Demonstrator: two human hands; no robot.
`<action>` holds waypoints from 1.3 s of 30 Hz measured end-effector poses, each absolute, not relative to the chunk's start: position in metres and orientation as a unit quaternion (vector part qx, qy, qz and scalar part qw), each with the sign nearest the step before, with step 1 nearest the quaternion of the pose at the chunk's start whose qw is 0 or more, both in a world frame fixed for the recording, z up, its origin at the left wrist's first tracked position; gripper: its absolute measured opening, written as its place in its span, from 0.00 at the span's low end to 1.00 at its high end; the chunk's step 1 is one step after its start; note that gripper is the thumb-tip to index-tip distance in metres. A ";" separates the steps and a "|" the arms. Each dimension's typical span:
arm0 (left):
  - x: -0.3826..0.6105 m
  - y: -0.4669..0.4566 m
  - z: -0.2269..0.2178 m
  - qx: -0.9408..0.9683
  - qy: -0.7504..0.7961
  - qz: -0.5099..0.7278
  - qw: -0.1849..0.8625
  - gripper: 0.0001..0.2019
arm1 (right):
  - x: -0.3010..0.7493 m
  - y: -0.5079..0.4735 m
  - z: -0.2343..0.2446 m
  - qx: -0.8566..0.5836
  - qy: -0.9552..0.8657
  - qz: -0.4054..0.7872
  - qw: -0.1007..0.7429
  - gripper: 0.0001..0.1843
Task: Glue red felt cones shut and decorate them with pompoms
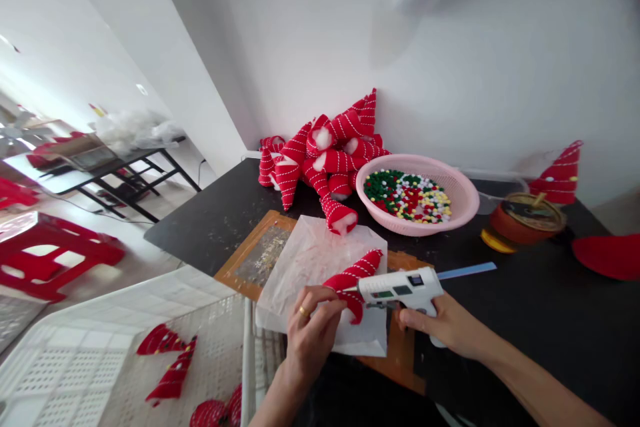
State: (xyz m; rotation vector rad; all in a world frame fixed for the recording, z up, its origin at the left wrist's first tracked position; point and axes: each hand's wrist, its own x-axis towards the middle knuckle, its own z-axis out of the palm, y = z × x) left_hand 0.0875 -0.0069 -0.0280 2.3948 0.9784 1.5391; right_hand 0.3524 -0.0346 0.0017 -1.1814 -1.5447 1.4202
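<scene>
The left hand (313, 340) pinches a red striped fabric cone (353, 277), and the right hand (447, 323) grips a white hot glue gun (400, 288), both just above a translucent plastic sheet (320, 260).

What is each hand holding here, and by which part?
The left hand holds a red striped fabric cone by its near edge; the right hand grips a white hot glue gun by its handle.

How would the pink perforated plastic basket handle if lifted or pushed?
The pink perforated plastic basket likely feels light for its size, its wall looking thin and flexible. The loose multicoloured pom-poms look fluffy, adding little weight, but would probably spill if it tipped, being uncovered.
</scene>
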 end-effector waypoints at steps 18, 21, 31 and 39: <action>0.086 -0.007 -0.028 0.802 0.303 0.510 0.072 0.14 | 0.347 -0.035 0.007 -0.478 -0.590 0.558 0.334 0.17; 0.086 -0.008 -0.027 0.804 0.302 0.507 0.075 0.14 | 0.347 -0.036 0.008 -0.487 -0.589 0.555 0.329 0.16; 0.086 -0.008 -0.028 0.806 0.297 0.507 0.074 0.13 | 0.354 -0.032 0.007 -0.480 -0.603 0.557 0.309 0.18; 0.084 -0.006 -0.030 0.804 0.305 0.505 0.074 0.13 | 0.366 -0.030 0.017 -0.493 -0.579 0.571 0.309 0.21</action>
